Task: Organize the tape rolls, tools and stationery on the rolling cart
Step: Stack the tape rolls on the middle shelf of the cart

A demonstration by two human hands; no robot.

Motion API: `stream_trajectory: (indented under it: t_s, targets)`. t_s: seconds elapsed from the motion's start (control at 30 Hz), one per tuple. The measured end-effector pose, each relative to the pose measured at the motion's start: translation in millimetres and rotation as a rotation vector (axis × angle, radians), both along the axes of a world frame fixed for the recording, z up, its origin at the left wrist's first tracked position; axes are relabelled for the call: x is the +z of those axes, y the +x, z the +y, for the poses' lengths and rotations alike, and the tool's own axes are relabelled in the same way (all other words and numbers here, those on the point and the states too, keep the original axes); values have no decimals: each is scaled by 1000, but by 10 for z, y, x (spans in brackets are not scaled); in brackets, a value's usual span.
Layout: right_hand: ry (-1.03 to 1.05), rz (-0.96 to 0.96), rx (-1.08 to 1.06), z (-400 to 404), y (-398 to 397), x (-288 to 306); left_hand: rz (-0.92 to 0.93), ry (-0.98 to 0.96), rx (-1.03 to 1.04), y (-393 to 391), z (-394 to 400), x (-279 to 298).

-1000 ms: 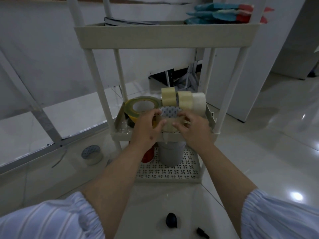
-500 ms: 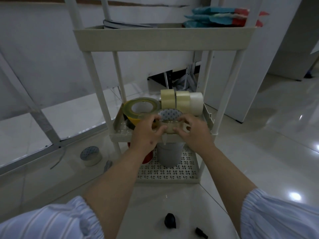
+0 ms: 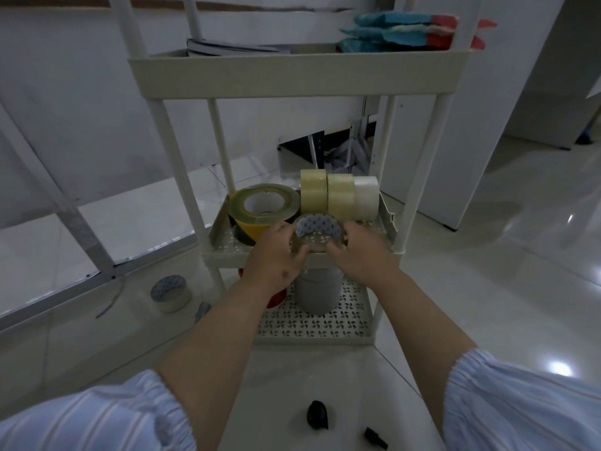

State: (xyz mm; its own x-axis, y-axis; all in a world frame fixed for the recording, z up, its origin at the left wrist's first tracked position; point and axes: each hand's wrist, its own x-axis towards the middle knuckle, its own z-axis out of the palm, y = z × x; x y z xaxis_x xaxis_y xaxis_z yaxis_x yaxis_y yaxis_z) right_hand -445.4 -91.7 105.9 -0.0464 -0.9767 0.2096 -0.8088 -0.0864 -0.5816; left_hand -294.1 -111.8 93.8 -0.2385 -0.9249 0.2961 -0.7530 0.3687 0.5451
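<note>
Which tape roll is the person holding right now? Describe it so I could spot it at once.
Find the cream rolling cart and look at its middle shelf. At the front edge, the left hand and right hand grip one patterned tape roll between them. Unlike the plain yellowish rolls behind and the big yellow roll beside it, it carries a blue-grey printed pattern.

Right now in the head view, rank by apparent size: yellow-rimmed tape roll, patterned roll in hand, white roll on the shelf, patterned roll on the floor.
1. yellow-rimmed tape roll
2. patterned roll in hand
3. white roll and floor patterned roll: look alike, and differing distance makes ranking unsure.
</note>
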Motion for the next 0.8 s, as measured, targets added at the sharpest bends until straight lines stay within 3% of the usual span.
stream_trajectory:
  t_s: [0.2, 0.33, 0.47, 0.6, 0.7, 0.8]
  targets:
    - [113, 110, 68, -88, 4, 74, -28, 32, -2, -22, -24, 54]
    - [201, 205, 47, -61, 106, 275, -186, 183, -78, 118, -25, 123]
    - [27, 306, -16, 65, 271, 426, -264, 278, -150, 226, -30, 334]
    - [-249, 226, 33, 111, 403, 339, -208, 102, -326, 448, 127, 413]
    - [-341, 221, 104, 136, 632, 171, -139, 54, -355, 847, 329, 343]
    - [-399, 307, 234, 227, 1013, -108, -246, -10, -393, 1397, 466, 86]
